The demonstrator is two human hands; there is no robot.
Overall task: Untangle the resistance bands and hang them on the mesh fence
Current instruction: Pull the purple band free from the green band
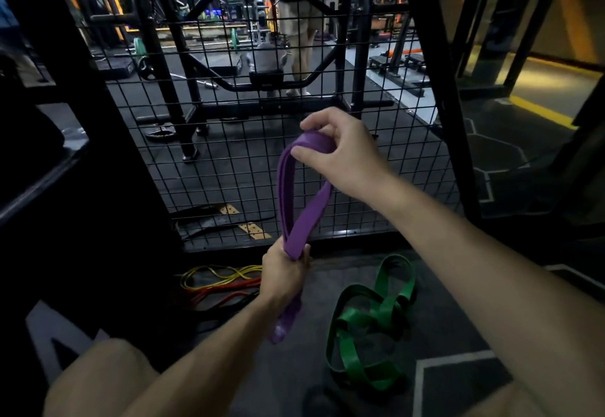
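The purple band [296,194] is held in the air in front of the mesh fence [229,161], folded into several flat strands that run between the two hands. The right hand [340,151] pinches the upper fold between thumb and fingertips, close to the fence wire; the left hand [284,272] grips the lower part in a closed fist, and a short tail hangs below that fist. The band appears soft, light and elastic, so it should drape and twist freely and spring back if stretched; its flat rubber surface probably offers good grip. A hold at the top of the loop, as the right hand has now, keeps the strands together and leaves an open bight to pass over a wire or hook. No hook is clearly visible on the near side of the fence, so the hanging point cannot be determined. On the floor to the right lies the green band [373,321], knotted over itself in several crossings. On the floor to the left, near the base of the fence, lies a tangle of thin yellow, red and black bands [222,282]. Both piles sit just beside the person's position and could catch a foot. Beyond the fence stand a black rack [183,66] and another person [299,23], both well apart from the work
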